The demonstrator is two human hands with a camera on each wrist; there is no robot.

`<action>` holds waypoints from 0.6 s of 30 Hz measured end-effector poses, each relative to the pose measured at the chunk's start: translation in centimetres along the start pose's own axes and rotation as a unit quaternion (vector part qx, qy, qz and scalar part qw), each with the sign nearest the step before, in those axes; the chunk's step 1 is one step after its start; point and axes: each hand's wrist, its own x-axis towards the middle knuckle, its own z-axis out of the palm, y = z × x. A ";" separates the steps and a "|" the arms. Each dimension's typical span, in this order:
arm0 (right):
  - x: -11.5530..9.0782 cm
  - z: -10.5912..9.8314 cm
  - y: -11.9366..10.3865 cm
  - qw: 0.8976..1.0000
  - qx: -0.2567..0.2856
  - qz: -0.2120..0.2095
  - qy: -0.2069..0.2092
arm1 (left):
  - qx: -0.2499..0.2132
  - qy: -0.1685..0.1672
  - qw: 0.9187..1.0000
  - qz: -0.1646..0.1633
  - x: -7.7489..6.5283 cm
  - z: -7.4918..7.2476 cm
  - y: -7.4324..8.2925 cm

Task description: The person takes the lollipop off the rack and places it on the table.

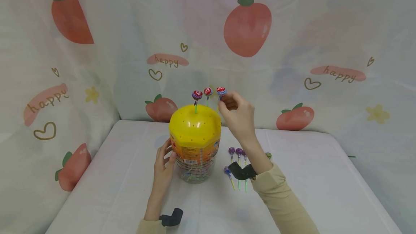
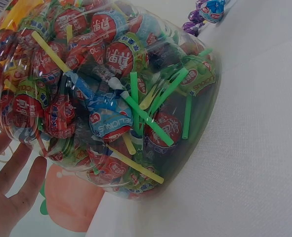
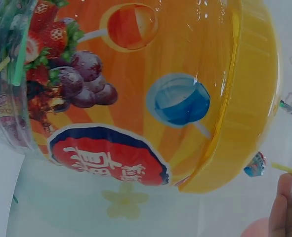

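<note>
A see-through jar (image 1: 195, 172) full of wrapped lollipops stands on the table, topped by a yellow lid (image 1: 195, 129) dotted with small holes. Against its left side rests my left hand (image 1: 164, 165), the fingers fairly straight; in the left wrist view they touch the clear wall. My right hand (image 1: 238, 113) pinches a lollipop (image 1: 221, 91) in a red and blue wrapper, just above the lid's far right edge. Its yellow stick (image 3: 284, 168) points toward the lid in the right wrist view. Two other lollipops, one purple (image 1: 196, 95) and one red (image 1: 208, 91), stand upright at the lid.
Right of the jar, several lollipops (image 1: 239, 151) lie on the white tablecloth (image 1: 113, 183), partly under my right forearm. A green-wrapped one (image 1: 268, 155) shows beyond the sleeve. Behind the table hangs a curtain (image 1: 201, 17) with fruit prints.
</note>
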 end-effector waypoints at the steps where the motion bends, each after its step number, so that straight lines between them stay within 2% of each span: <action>1: -0.2 -0.2 0.1 1.000 0.000 0.004 0.002 | 0.000 0.000 1.000 -0.001 0.0 0.0 0.0; 18: -3.4 -2.7 2.2 0.997 -0.002 0.075 0.024 | -0.003 0.005 1.000 -0.002 0.0 0.2 0.1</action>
